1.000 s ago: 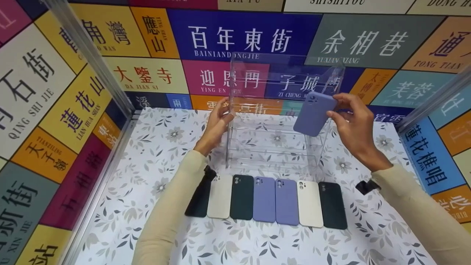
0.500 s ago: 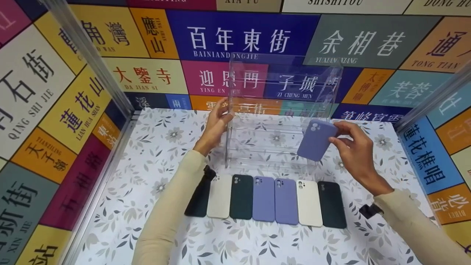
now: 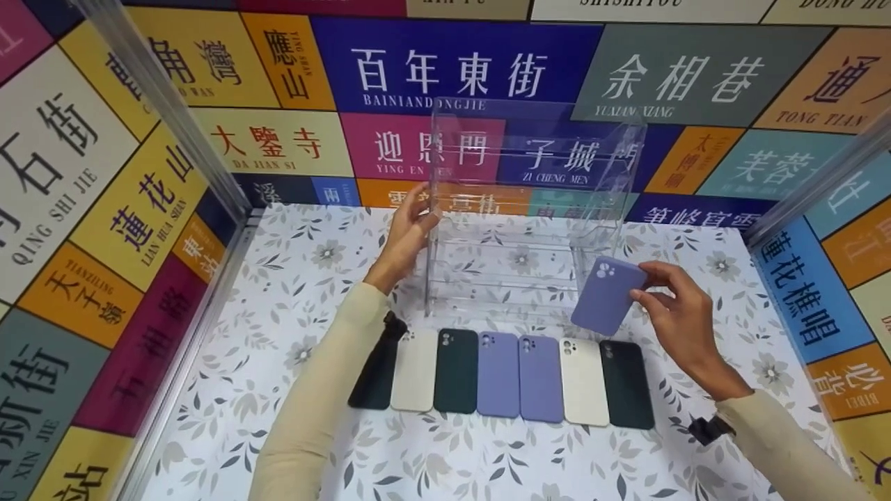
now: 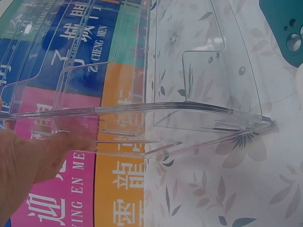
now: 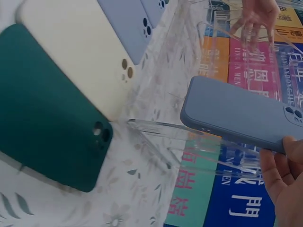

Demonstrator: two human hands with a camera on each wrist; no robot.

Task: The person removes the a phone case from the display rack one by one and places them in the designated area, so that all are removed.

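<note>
A clear plastic rack [image 3: 431, 271] with stepped tiers stands at the back of the table. My left hand [image 3: 404, 240] grips its left side, and the thumb [image 4: 71, 142] shows against the side panel [image 4: 189, 106] in the left wrist view. In front of the rack's right side, my right hand [image 3: 679, 306] pinches a lavender phone case [image 3: 607, 296] by its right edge between thumb and fingers. The case is tilted, its camera cutouts at the upper corner. Right wrist view: the case [image 5: 236, 111] overlaps the clear rack, with the thumb on its edge.
Several phone cases lie side by side before the rack: dark green [image 3: 456, 372], cream [image 3: 414, 372], lavender [image 3: 498, 376] and others. The left sleeve [image 3: 306, 396] partly covers the leftmost dark case [image 3: 374, 386]. Sign-printed panels [image 3: 459, 66] enclose the flower-patterned table [image 3: 230, 417].
My right hand has lowered the lavender phone case from in front of the rack's upper tiers, toward me and slightly right. My left hand stays on the rack's side.
</note>
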